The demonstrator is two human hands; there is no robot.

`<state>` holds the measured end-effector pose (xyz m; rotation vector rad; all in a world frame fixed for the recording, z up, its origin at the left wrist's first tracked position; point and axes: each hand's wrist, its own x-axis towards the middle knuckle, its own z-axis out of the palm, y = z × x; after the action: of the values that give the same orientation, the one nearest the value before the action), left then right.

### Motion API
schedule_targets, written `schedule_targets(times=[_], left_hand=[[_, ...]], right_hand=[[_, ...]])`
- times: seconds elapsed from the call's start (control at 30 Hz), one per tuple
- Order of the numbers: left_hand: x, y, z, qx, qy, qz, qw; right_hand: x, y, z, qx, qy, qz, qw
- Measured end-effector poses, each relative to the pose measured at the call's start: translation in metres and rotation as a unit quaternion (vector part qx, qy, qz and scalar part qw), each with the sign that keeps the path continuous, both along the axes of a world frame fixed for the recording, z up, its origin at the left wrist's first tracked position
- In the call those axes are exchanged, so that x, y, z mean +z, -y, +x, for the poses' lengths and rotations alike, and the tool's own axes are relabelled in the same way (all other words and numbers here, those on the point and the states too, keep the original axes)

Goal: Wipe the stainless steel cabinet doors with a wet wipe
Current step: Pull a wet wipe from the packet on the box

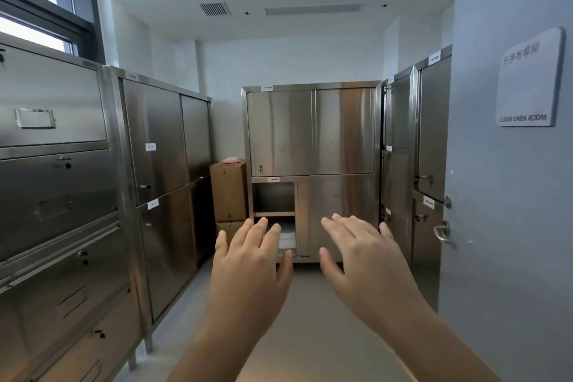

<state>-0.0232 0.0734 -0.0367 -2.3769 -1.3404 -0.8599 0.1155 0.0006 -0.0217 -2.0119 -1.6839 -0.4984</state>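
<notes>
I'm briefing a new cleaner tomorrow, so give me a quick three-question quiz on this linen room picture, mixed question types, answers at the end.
1. True or false: the left hand holds a wet wipe.
2. What stands in the corner between the left-wall cabinets and the far cabinet? A) cardboard boxes B) a mop bucket C) a chair
3. Fill in: the far cabinet's open compartment is at its lower ____.

Key: 1 false; the left hand and the right hand are both open and empty. 2 A. 3 left.
</notes>
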Motion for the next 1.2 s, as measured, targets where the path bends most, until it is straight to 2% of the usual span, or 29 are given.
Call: schedule_targets(times=[0.7,1.03,1.2], left_hand=[[-0.004,-0.214,0.158,0.011,0.022,-0.005,1.000],[-0.038,-0.341,0.166,0.021,0.032,-0.037,0.999],[-0.051,-0.432,0.146,0.029,0.037,-0.043,0.998]], right_hand=[[-0.007,-0.231,0.157,0.044,0.006,-0.008,0.999],[-0.045,-0.365,0.166,0.083,0.018,-0.050,0.995],[-0.057,-0.457,0.148,0.107,0.011,-0.032,0.994]])
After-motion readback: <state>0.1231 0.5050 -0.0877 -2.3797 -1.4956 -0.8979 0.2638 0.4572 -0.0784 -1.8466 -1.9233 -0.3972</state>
